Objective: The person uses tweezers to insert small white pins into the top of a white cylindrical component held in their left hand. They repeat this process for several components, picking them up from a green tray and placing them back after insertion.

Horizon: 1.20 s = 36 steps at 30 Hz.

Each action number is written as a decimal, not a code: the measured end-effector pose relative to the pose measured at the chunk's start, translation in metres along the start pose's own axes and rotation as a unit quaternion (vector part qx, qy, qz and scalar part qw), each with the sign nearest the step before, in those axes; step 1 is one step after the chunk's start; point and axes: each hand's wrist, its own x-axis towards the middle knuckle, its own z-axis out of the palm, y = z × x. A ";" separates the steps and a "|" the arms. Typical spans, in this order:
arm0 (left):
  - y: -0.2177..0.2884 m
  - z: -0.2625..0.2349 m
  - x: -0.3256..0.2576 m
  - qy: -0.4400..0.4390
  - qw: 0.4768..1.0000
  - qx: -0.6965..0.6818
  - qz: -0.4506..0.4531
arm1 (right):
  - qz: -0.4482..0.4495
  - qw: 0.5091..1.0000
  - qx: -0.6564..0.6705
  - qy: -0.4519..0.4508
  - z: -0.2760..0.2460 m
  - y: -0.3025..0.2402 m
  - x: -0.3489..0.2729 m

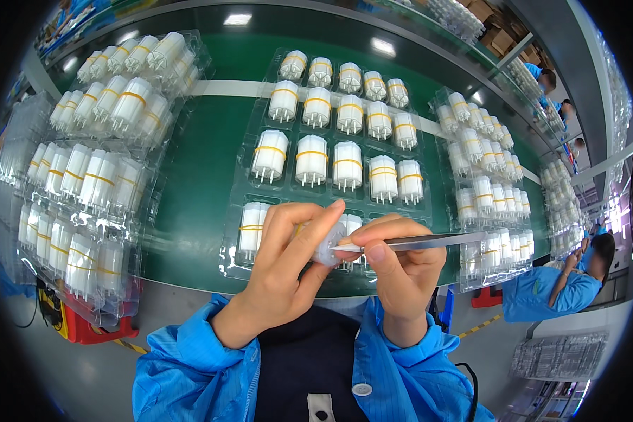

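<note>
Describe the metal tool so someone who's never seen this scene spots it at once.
Find the near edge of the green table. There the person's right hand holds the metal tool, its pale tip pointing left at a translucent piece in the left hand. Unlike the white, yellow-banded cylinders nearby, it is slim, grey and pointed.

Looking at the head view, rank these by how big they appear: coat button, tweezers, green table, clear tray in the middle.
Largest to smallest:
1. Green table
2. Middle clear tray
3. Tweezers
4. Coat button
</note>
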 end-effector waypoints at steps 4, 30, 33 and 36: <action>0.000 0.000 -0.001 -0.004 1.000 0.008 0.000 | -0.008 0.999 -0.037 -0.007 -0.002 0.000 0.000; -0.002 0.002 -0.001 0.038 0.997 0.061 -0.002 | -0.061 0.993 -0.097 0.017 0.006 0.001 -0.004; -0.002 0.002 -0.001 0.043 0.996 0.073 0.004 | -0.057 0.994 -0.090 0.020 0.006 0.002 -0.004; -0.004 0.003 -0.001 0.043 0.997 0.070 0.014 | -0.053 0.995 -0.079 0.029 0.006 0.003 -0.005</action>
